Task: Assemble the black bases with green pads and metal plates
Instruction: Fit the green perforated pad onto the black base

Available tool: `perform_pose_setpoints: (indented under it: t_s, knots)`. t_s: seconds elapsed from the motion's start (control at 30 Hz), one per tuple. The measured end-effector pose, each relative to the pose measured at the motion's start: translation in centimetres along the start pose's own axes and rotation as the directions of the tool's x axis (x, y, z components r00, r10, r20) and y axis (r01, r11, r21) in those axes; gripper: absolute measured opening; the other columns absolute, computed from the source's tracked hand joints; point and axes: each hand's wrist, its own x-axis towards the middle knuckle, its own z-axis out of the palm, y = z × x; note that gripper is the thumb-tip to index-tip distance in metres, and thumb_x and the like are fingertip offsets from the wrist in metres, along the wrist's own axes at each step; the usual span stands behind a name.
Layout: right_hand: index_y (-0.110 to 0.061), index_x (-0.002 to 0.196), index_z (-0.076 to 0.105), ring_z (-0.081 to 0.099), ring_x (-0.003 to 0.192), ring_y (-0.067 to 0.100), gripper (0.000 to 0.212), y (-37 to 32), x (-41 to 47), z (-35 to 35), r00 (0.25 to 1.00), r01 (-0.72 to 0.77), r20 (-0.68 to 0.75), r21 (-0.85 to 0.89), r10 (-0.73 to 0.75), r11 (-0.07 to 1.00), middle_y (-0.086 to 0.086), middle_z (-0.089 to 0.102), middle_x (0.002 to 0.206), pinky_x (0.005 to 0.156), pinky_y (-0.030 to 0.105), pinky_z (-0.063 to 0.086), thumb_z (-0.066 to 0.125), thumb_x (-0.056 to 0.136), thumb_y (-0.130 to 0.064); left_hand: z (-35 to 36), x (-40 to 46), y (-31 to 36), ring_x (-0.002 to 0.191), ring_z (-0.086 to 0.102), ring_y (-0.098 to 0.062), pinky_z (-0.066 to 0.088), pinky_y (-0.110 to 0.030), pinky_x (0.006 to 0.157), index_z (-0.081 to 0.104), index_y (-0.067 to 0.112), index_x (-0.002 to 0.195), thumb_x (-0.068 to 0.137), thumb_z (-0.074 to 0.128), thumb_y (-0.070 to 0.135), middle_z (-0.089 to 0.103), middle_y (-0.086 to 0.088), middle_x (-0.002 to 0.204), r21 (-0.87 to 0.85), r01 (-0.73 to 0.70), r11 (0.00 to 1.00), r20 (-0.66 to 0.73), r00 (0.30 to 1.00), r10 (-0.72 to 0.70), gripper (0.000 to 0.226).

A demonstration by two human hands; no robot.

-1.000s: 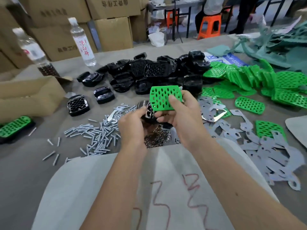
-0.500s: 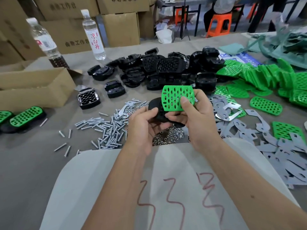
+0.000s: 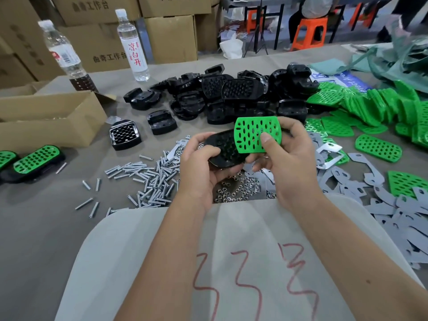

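Note:
My left hand [image 3: 200,167] grips a black studded base [image 3: 223,150] above the table's middle. My right hand [image 3: 287,158] pinches a green perforated pad [image 3: 251,133], thumb on its face, and the pad overlaps the right end of the base. A heap of black bases [image 3: 231,96] lies behind my hands. Green pads [image 3: 379,105] are piled at the right. Grey metal plates [image 3: 393,205] are strewn at the lower right. Screws [image 3: 148,179] and nuts [image 3: 236,189] lie under and left of my hands.
Two assembled bases with green pads [image 3: 34,159] sit at the left edge, near an open cardboard box [image 3: 46,119]. A black base with a metal plate [image 3: 125,134] lies beside the box. Two water bottles [image 3: 133,42] stand at the back left. A white cloth [image 3: 208,262] covers my lap.
The black base has turned so its studded face shows, and the green pad has come down over its right end. The view has shifted a little.

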Motion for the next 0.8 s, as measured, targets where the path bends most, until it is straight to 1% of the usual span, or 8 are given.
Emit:
perform_pose_setpoints:
  t_s: [0.07,0.13,0.23,0.33,0.47,0.6,0.67,0.8]
  knots:
    - [-0.022,0.129,0.054,0.061,0.049,0.021,0.035,0.1,0.4,-0.3,0.995,-0.004,-0.097,-0.044,0.000,0.999,0.009,0.073,0.091,0.041,0.026,0.044,0.057,0.102,0.000,0.0,0.2,-0.1,0.084,0.077,-0.036,0.064,-0.045,0.068,0.066,0.010,0.103,0.096,0.046,-0.001,0.075,-0.022,0.101,-0.053,0.022,0.998,-0.022,1.000,-0.023,0.024]
    - [-0.025,0.130,0.058,0.052,0.043,0.015,0.037,0.2,0.7,-0.6,0.991,-0.027,-0.136,-0.083,0.015,0.996,0.002,0.071,0.086,0.039,0.022,0.038,0.057,0.102,-0.001,0.0,0.4,-0.2,0.081,0.077,-0.034,0.063,-0.044,0.068,0.066,0.011,0.100,0.100,0.046,0.005,0.076,-0.019,0.093,-0.082,0.032,0.996,-0.033,0.999,-0.035,0.021]
    - [-0.022,0.124,0.063,0.051,0.044,0.013,0.031,0.4,0.6,-0.5,0.995,-0.056,-0.093,-0.108,0.046,0.993,0.000,0.071,0.083,0.040,0.021,0.038,0.062,0.100,-0.002,0.0,0.4,-0.3,0.085,0.077,-0.037,0.063,-0.045,0.068,0.067,0.011,0.103,0.102,0.045,0.009,0.077,-0.021,0.098,-0.059,0.027,0.998,-0.052,0.998,-0.030,0.021]
    - [-0.019,0.126,0.064,0.054,0.045,0.014,0.035,0.6,0.2,0.0,0.999,-0.038,-0.013,-0.181,0.036,0.983,0.001,0.072,0.077,0.041,0.021,0.041,0.070,0.096,-0.002,0.2,0.2,-0.4,0.089,0.076,-0.040,0.063,-0.044,0.065,0.067,0.009,0.109,0.104,0.045,0.010,0.075,-0.024,0.107,0.008,0.012,1.000,-0.056,0.998,-0.012,0.022]
    - [-0.019,0.130,0.063,0.059,0.047,0.013,0.041,0.7,-0.1,0.1,0.999,0.004,0.046,-0.283,0.010,0.959,0.002,0.075,0.080,0.044,0.020,0.046,0.074,0.093,-0.003,0.5,0.0,-0.6,0.097,0.075,-0.040,0.064,-0.057,0.077,0.071,0.011,0.105,0.103,0.049,0.010,0.076,-0.020,0.105,0.103,-0.056,0.993,-0.074,0.995,0.063,0.022]
    - [-0.024,0.127,0.064,0.061,0.049,0.010,0.041,1.1,-0.2,0.1,0.998,0.046,0.054,-0.386,-0.027,0.921,0.002,0.076,0.085,0.046,0.020,0.047,0.077,0.092,-0.008,0.7,-0.3,-0.7,0.101,0.073,-0.043,0.062,-0.062,0.079,0.072,0.010,0.107,0.103,0.050,0.009,0.075,-0.020,0.108,0.144,-0.088,0.986,-0.116,0.988,0.105,0.023]
    - [-0.026,0.124,0.064,0.059,0.048,0.009,0.040,1.1,-0.1,0.1,0.998,0.051,0.059,-0.397,-0.030,0.916,0.001,0.075,0.084,0.046,0.021,0.047,0.078,0.091,-0.008,0.8,-0.4,-0.8,0.100,0.073,-0.042,0.062,-0.063,0.079,0.072,0.010,0.107,0.104,0.050,0.009,0.075,-0.019,0.107,0.155,-0.103,0.982,-0.128,0.984,0.124,0.023]
    - [-0.027,0.117,0.065,0.056,0.046,0.004,0.037,0.8,0.4,-0.4,0.996,0.011,0.085,-0.341,0.019,0.940,-0.003,0.076,0.080,0.044,0.019,0.044,0.077,0.090,-0.004,1.1,-0.6,-0.9,0.099,0.073,-0.041,0.063,-0.059,0.077,0.071,0.007,0.108,0.106,0.050,0.011,0.075,-0.019,0.104,0.182,-0.119,0.976,-0.152,0.977,0.147,0.021]
